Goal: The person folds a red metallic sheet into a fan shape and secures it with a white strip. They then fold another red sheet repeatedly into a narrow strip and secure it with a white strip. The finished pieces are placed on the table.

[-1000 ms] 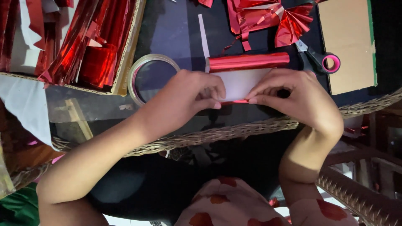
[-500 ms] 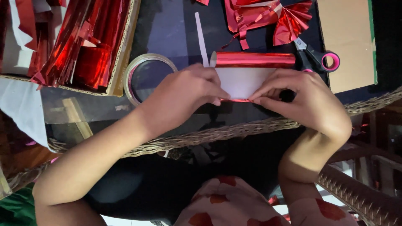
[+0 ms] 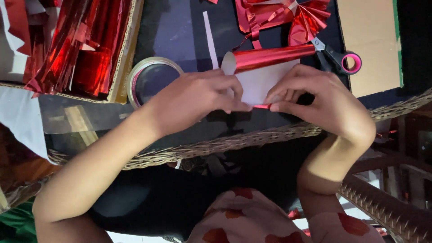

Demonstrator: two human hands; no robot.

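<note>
Both hands, left hand (image 3: 198, 96) and right hand (image 3: 315, 96), pinch the near edge of a red foil sheet (image 3: 263, 72) at the glass table's wicker rim (image 3: 234, 141). A tape roll (image 3: 150, 78) sits just left, pink-handled scissors (image 3: 337, 56) right. Compared with a second earlier, the grip looks unchanged.

The foil sheet (image 3: 265, 72) I was folding was shiny metallic red on its rolled side and plain white on the side facing me, and the crumpled foil bows (image 3: 288, 18) beyond it were the same glossy red. The scissors (image 3: 337, 56) had black handles with a bright pink ring, the tape roll (image 3: 150, 81) was a pale cream, and the cardboard (image 3: 369, 40) was tan with a green edge. The table (image 3: 180, 27) was dark and glossy with a woven tan wicker rim, and my clothing was pale with red blotches.
</note>
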